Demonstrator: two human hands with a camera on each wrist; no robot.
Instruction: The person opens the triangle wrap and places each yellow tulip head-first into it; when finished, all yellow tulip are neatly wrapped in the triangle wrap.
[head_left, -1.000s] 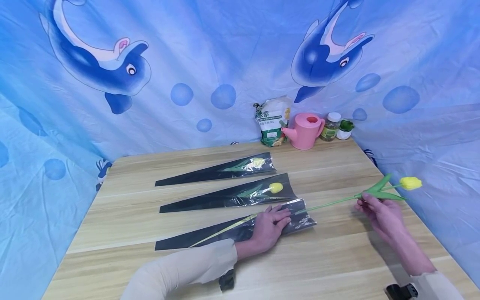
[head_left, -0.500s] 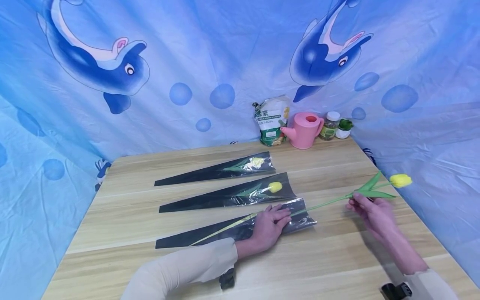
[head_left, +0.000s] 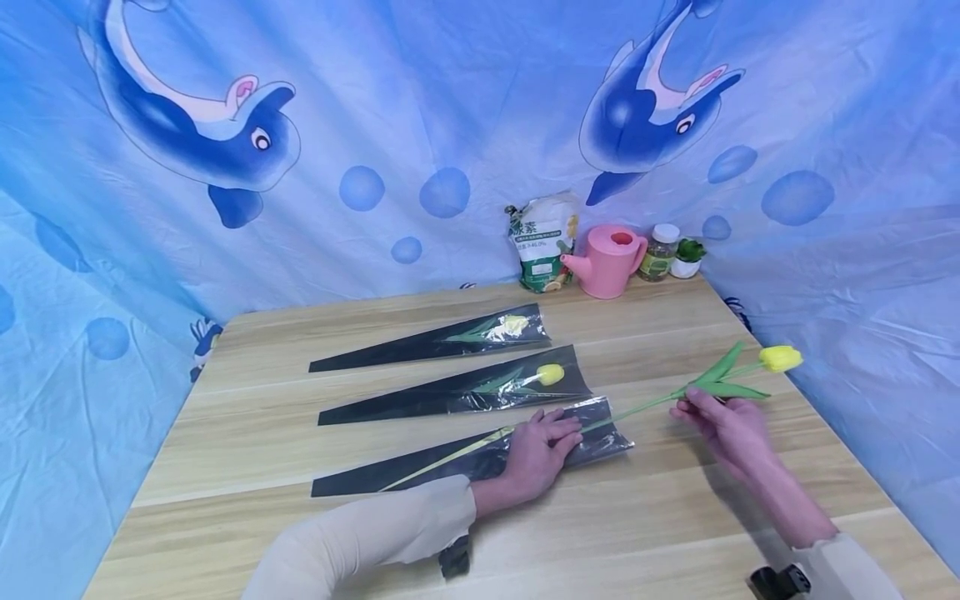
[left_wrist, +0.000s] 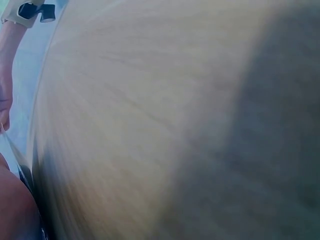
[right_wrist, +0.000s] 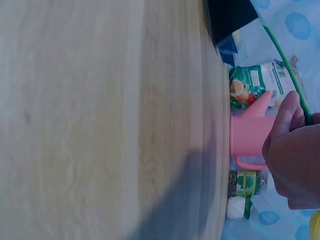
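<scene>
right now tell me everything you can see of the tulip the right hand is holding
The yellow tulip looks artificial: a closed yellow bud, two long green leaves and a thin green stem. It lies nearly level just above the wooden table, bud toward the right. The right hand pinches the stem just below the leaves. Its lower stem runs inside the nearest black and clear sleeve, which the left hand presses flat.

Chinese "素" on the green-white bag [head_left: 542, 242]

My head view bright and evenly lit, blue-tinted, wide-angle bowing at the edges, glare on the clear sleeve [head_left: 592, 437], soft shadow under my right hand [head_left: 723, 425], my left wrist view smeared and dim, tabletop [right_wrist: 100, 120] blurred in my right wrist view
</scene>
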